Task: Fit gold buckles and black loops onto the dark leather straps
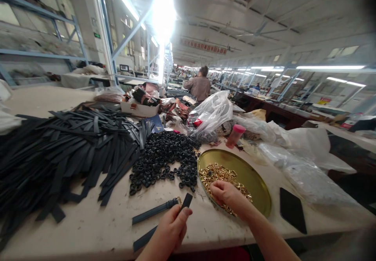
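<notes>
My left hand is closed on a black leather strap, one end of which sticks up past the thumb. A second length of black strap shows behind that hand; whether it is the same piece I cannot tell. Just beyond lies a finished-looking strap with a gold buckle at its end. My right hand reaches into the gold-coloured round tray, fingers pinched together over a heap of small gold buckles. What sits between those fingertips is hidden.
Black straps cover the table's left side in a large pile. Small black loops are heaped mid-table. Beyond the tray stand a pink-lidded jar and plastic bags. A black flat pad lies at right. One person is farther back.
</notes>
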`<action>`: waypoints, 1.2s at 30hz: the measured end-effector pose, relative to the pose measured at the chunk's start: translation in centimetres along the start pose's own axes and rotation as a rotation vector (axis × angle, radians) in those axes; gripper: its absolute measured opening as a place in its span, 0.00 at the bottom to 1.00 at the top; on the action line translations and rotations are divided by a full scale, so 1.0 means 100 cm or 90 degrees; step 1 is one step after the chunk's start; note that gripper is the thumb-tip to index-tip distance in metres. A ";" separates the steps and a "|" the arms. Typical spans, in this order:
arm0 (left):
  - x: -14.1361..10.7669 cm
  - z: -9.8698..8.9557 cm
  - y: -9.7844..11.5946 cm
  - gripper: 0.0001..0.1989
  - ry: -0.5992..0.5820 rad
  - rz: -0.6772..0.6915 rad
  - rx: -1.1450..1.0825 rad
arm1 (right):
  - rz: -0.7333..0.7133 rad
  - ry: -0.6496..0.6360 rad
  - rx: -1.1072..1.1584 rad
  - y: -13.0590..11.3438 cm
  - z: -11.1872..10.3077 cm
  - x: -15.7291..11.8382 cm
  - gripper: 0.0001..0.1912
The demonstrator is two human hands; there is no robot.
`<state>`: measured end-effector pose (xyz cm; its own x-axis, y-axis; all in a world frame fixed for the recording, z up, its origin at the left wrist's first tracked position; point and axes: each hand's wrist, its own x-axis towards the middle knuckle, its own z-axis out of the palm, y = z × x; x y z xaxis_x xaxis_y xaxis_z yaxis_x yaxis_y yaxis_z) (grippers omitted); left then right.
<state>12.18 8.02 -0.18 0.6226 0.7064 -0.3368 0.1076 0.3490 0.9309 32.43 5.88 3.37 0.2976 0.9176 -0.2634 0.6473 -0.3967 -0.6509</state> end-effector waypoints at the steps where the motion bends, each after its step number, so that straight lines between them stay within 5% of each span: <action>1: 0.003 0.003 0.004 0.30 -0.003 -0.013 -0.038 | -0.019 -0.025 0.067 -0.006 0.006 -0.008 0.14; 6: 0.008 0.008 0.017 0.22 -0.034 0.016 -0.133 | -0.017 -0.181 0.633 -0.023 0.047 -0.029 0.15; 12: 0.009 -0.001 0.003 0.20 0.013 -0.022 -0.154 | -0.012 -0.151 0.803 -0.017 0.072 -0.025 0.12; 19: 0.006 0.003 0.006 0.15 0.026 -0.056 -0.164 | 0.018 -0.179 0.798 -0.010 0.083 -0.030 0.14; 30: -0.007 0.006 0.009 0.15 0.083 -0.040 -0.037 | -0.086 -0.142 0.655 0.000 0.099 -0.040 0.17; 36: -0.016 0.007 0.018 0.13 0.002 -0.080 -0.132 | -0.095 -0.158 0.641 -0.006 0.094 -0.049 0.16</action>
<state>11.92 7.05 2.20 0.6120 0.6510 -0.4491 0.0226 0.5532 0.8327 23.94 1.81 -1.65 0.0366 0.9798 -0.1965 -0.2518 -0.1812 -0.9507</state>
